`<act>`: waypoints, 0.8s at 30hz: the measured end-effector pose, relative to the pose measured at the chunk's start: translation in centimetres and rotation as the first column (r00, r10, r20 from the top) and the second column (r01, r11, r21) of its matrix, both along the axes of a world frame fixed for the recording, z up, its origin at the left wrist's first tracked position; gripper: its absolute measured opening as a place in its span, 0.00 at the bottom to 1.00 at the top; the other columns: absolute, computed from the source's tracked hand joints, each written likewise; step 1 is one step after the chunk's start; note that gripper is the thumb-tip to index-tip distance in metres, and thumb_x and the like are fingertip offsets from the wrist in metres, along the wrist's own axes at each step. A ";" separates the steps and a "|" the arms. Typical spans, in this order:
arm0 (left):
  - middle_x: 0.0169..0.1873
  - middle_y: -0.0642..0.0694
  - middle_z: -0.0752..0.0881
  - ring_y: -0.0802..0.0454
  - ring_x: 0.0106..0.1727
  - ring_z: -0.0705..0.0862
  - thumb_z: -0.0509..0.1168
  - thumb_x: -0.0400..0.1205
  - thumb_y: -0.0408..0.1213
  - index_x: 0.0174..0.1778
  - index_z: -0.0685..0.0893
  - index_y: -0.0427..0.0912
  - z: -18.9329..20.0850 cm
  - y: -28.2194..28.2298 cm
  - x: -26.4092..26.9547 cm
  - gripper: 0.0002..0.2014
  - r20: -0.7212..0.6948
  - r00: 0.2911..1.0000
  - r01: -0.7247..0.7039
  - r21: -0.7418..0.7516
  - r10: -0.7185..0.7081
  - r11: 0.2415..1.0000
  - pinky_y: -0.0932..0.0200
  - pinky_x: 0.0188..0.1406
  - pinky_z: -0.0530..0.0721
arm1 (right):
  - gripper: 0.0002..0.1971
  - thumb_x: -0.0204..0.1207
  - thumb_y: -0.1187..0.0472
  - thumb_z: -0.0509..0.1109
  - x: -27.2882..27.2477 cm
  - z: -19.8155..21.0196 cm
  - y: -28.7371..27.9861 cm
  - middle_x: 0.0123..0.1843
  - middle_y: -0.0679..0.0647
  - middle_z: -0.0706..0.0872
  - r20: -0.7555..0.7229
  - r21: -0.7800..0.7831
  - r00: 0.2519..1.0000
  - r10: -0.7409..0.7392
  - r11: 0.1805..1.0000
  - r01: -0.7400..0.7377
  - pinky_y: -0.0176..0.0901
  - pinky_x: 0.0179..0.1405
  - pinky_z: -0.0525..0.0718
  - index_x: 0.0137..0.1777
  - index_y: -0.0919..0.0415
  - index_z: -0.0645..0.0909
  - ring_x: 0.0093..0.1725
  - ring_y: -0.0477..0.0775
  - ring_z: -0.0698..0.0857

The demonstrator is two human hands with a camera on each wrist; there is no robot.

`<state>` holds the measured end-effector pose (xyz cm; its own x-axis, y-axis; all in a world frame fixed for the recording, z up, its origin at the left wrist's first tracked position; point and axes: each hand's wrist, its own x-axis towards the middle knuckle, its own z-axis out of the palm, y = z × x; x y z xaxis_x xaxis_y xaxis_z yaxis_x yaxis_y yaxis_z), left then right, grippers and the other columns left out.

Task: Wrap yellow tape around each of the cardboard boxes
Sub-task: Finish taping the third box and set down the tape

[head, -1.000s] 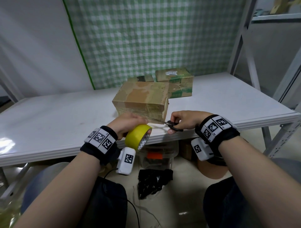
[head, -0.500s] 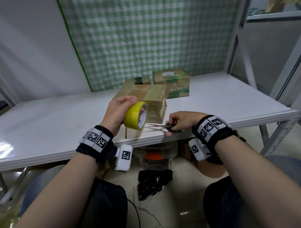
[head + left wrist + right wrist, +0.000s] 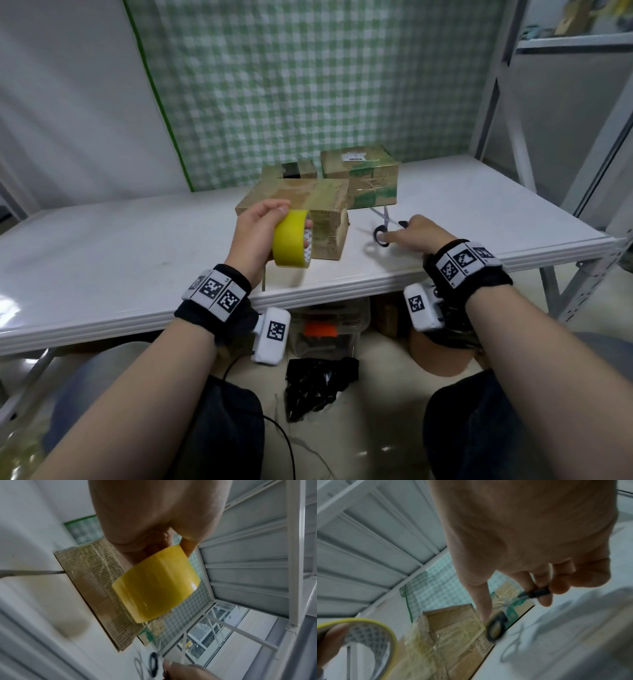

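Clearly the left hand [image 3: 257, 236] has its grip curled round the yellow tape roll [image 3: 291, 238], thumb on the outer face and fingertips [image 3: 308, 224] hooked through the core, holding it raised above the table [image 3: 137, 253] just before the nearest cardboard box [image 3: 301, 202]. That box sits at the table's middle with glossy tape across its top and near face. Beside it, the right hand [image 3: 419, 236] reaches to the black-handled scissors [image 3: 385, 228]; the right wrist view shows fingers curled on one handle loop, though the picture is blurred. Behind stand a second cardboard box [image 3: 363, 174] with a white label and a smaller box [image 3: 289, 169], both against the green checked cloth [image 3: 308, 85].
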<state>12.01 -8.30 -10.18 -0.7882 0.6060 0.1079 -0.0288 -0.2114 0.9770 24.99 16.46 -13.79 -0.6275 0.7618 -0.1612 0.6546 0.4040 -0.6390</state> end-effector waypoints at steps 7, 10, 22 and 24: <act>0.45 0.28 0.91 0.40 0.31 0.90 0.61 0.89 0.29 0.62 0.80 0.34 -1.0 0.8 1.1 0.07 -0.028 0.996 0.079 -0.035 -0.080 0.996 0.52 0.28 0.88 | 0.17 0.81 0.43 0.73 -0.1 1.7 -2.0 0.47 0.49 0.89 -0.211 0.089 0.972 0.101 0.993 -0.084 0.39 0.34 0.77 0.57 0.57 0.87 0.37 0.48 0.84; 0.40 0.42 0.93 0.49 0.32 0.91 0.63 0.89 0.29 0.59 0.83 0.37 -1.2 1.1 1.5 0.06 -0.083 0.994 0.058 -0.079 -0.065 0.995 0.58 0.24 0.85 | 0.13 0.77 0.40 0.75 -0.3 4.0 -5.4 0.40 0.42 0.90 -0.471 0.074 0.855 0.218 0.975 -0.207 0.42 0.29 0.82 0.51 0.49 0.90 0.33 0.43 0.87; 0.48 0.36 0.93 0.32 0.44 0.93 0.67 0.86 0.31 0.69 0.83 0.45 -1.5 1.5 1.9 0.15 -0.173 0.980 0.093 -0.053 -0.101 0.994 0.40 0.46 0.92 | 0.03 0.75 0.59 0.81 -2.4 4.2 -8.8 0.49 0.57 0.89 -0.624 0.160 0.717 0.310 0.949 -0.271 0.38 0.38 0.83 0.44 0.58 0.91 0.39 0.46 0.84; 0.41 0.39 0.94 0.40 0.37 0.94 0.65 0.87 0.27 0.75 0.78 0.39 -1.2 1.6 2.3 0.19 -0.137 0.982 0.123 -0.040 -0.128 0.992 0.52 0.36 0.91 | 0.03 0.75 0.63 0.81 -2.7 4.0 -8.8 0.55 0.54 0.85 -0.635 0.230 0.695 0.338 0.941 -0.247 0.31 0.45 0.82 0.42 0.60 0.90 0.44 0.45 0.84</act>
